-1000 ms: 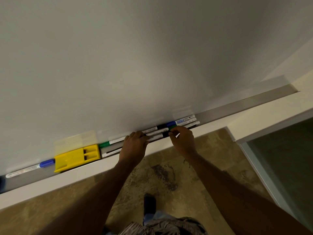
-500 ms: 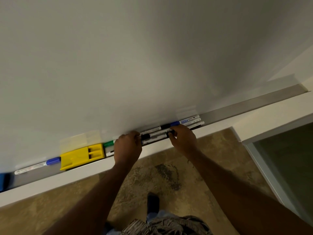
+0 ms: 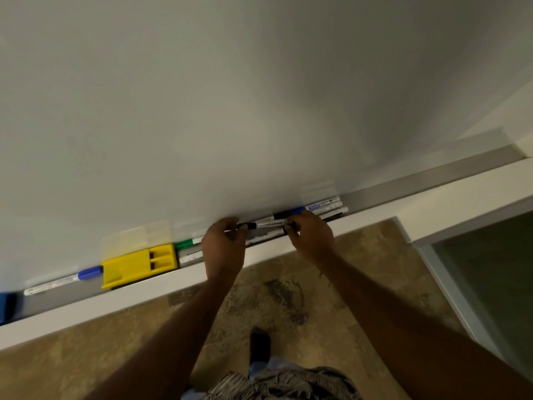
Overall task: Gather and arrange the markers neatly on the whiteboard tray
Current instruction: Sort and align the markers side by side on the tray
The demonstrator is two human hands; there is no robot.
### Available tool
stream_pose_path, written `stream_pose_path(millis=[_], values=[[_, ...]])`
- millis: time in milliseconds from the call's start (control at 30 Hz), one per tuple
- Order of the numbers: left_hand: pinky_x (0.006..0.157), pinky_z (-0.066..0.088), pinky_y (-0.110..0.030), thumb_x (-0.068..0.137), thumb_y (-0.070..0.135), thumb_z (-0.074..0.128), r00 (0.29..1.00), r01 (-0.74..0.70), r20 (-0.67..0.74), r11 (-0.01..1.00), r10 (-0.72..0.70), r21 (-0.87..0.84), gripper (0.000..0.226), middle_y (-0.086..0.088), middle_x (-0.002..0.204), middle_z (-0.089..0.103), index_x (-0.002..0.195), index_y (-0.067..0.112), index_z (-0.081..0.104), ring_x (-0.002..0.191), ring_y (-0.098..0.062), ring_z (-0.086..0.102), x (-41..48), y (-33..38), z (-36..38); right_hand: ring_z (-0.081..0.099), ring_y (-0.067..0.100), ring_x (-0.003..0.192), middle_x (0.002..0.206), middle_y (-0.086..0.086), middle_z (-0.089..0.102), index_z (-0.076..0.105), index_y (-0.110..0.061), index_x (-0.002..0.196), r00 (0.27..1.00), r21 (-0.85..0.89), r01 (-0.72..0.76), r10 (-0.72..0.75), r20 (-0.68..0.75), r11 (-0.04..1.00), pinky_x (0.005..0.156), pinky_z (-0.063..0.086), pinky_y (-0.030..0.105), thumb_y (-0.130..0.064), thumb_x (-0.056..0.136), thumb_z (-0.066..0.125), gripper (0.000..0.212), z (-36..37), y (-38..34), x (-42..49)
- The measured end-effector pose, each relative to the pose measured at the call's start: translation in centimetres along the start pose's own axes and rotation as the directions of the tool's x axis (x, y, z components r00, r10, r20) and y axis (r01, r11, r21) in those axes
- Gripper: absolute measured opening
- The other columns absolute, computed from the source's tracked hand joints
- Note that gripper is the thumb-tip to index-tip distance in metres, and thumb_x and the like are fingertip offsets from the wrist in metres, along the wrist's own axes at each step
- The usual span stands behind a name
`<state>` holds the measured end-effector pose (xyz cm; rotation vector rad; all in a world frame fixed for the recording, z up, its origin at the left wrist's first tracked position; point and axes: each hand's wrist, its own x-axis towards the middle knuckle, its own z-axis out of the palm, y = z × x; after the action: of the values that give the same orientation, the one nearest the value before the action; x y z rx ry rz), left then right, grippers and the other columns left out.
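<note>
A grey metal tray (image 3: 409, 184) runs under the whiteboard. My left hand (image 3: 223, 249) and my right hand (image 3: 311, 235) pinch the two ends of a black-capped marker (image 3: 266, 224) just above the tray. Under it lie more white markers (image 3: 265, 236). Right of my right hand a blue-capped marker (image 3: 314, 207) and two other white markers (image 3: 334, 211) lie side by side. A green-capped marker (image 3: 187, 243) and a white one (image 3: 190, 257) show left of my left hand. Far left lies a single blue-capped marker (image 3: 62, 281).
A yellow eraser (image 3: 138, 265) sits in the tray between the far-left marker and the green one. A blue object (image 3: 6, 307) lies at the tray's left end. The white ledge (image 3: 432, 203) edges the tray. Below are a brown floor and a glass door at right.
My left hand slid left along the tray, then both hands closed on the ends of the black-capped marker and raised it slightly. The camera tilted a little.
</note>
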<state>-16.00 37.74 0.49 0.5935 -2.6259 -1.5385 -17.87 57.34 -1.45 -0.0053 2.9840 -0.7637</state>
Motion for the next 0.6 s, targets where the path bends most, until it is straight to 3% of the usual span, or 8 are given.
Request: stream_pose_path(millis=[200, 300, 467, 600], values=[[0.079, 0.059, -0.041, 0.081, 0.025, 0.076, 0.994, 0.109, 0.009, 0.984, -0.108, -0.142, 0.023, 0.001, 0.091, 0.072, 0.1, 0.012, 0.074, 0.079, -0.014, 0.068, 0.4, 1.0, 0.4, 0.061, 0.024, 0.086, 0.1, 0.005, 0.062, 0.067, -0.015, 0.103, 1.0, -0.03, 0.017, -0.016, 0.003, 0.999, 0.067, 0.044, 0.029, -0.033, 0.091, 0.06, 0.022, -0.1, 0.1, -0.1], [0.078, 0.058, -0.033, 0.079, 0.022, 0.077, 0.996, 0.091, 0.01, 0.982, -0.091, -0.165, 0.02, 0.001, 0.091, 0.074, 0.098, 0.014, 0.076, 0.077, -0.008, 0.068, 0.4, 1.1, 0.0, 0.062, 0.024, 0.083, 0.097, 0.005, 0.061, 0.067, -0.015, 0.102, 0.994, -0.018, 0.09, -0.091, -0.056, 0.996, 0.064, 0.039, 0.025, -0.031, 0.087, 0.065, 0.022, -0.3, -0.4, 0.1], [0.068, 0.049, -0.007, 0.078, 0.022, 0.078, 0.993, -0.118, -0.029, 0.983, 0.115, -0.142, 0.016, 0.005, 0.089, 0.071, 0.093, 0.017, 0.075, 0.077, 0.003, 0.065, -0.4, 2.0, -1.2, 0.064, 0.016, 0.086, 0.102, 0.003, 0.061, 0.065, -0.014, 0.117, 0.953, 0.104, 0.297, -0.289, -0.087, 0.949, 0.069, 0.049, 0.024, -0.041, 0.088, 0.065, 0.039, -1.0, -3.9, 0.5], [0.07, 0.048, -0.007, 0.078, 0.014, 0.078, 0.932, -0.362, -0.043, 0.924, 0.359, -0.126, 0.015, 0.006, 0.087, 0.065, 0.091, 0.02, 0.072, 0.08, -0.002, 0.064, -0.6, 3.1, -2.0, 0.058, 0.012, 0.079, 0.096, 0.002, 0.06, 0.068, -0.013, 0.105, 0.911, 0.101, 0.396, -0.377, -0.164, 0.913, 0.063, 0.04, 0.013, -0.032, 0.086, 0.067, 0.028, -1.2, -5.7, 0.2]])
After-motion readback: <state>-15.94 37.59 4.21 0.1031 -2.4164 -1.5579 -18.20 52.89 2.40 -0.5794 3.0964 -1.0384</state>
